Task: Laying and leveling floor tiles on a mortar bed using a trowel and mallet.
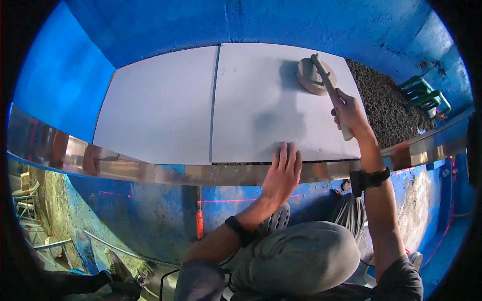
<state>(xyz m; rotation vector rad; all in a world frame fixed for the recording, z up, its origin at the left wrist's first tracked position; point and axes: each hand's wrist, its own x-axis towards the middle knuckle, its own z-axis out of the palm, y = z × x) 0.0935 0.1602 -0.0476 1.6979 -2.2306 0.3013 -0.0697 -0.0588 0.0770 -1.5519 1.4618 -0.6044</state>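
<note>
My right hand [351,114] is wrapped round the pale stick-like handle of a mallet [312,83]. Its thick, round beige head is over the far right part of a large white tile [251,100], with a shadow beside it; whether it touches the tile I cannot tell. With fingers stretched out, my left hand [283,170] rests its fingertips on the near edge of that same tile and holds nothing. Another white tile [155,110] lies to the left, a narrow dark joint between the two.
Dark, crumbly bedding [384,98] shows right of the tiles, with a green handled tool [424,95] at its far side. Blue walls [241,22] stand behind and left. A shiny metal strip [165,173] runs along the front. Red laser lines cross the blue face below.
</note>
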